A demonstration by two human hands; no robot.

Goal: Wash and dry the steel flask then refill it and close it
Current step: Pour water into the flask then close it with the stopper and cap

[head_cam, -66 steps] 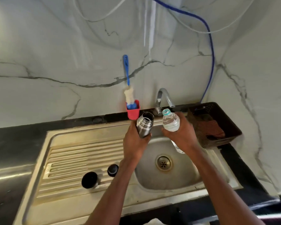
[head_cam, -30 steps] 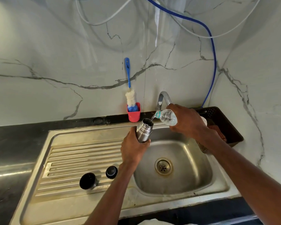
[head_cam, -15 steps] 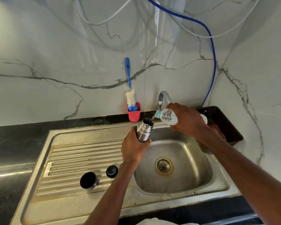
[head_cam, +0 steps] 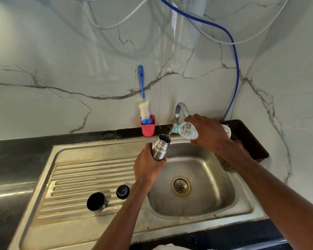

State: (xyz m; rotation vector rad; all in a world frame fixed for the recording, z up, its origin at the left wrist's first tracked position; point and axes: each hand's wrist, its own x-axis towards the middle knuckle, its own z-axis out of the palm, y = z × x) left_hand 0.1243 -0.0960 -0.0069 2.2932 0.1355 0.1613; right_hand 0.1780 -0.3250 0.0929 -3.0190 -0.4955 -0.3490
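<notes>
One steel flask [head_cam: 160,148], held over the back-left edge of the sink basin [head_cam: 206,204], mouth open and pointing up, long axis near upright, leaning slightly right. Left hand [head_cam: 148,168] wrapped round its lower body. One clear plastic water bottle [head_cam: 187,130], gripped by right hand [head_cam: 209,134], long axis close to horizontal, neck aimed left and down at flask mouth; thin stream of water running in. Two black caps on the drainboard [head_cam: 76,170]: larger cup lid [head_cam: 96,201], smaller stopper [head_cam: 122,191], just apart. One bottle brush [head_cam: 143,98] standing in one red holder [head_cam: 148,127]. One tap [head_cam: 181,110] behind. One dark basket [head_cam: 249,139] at right.
</notes>
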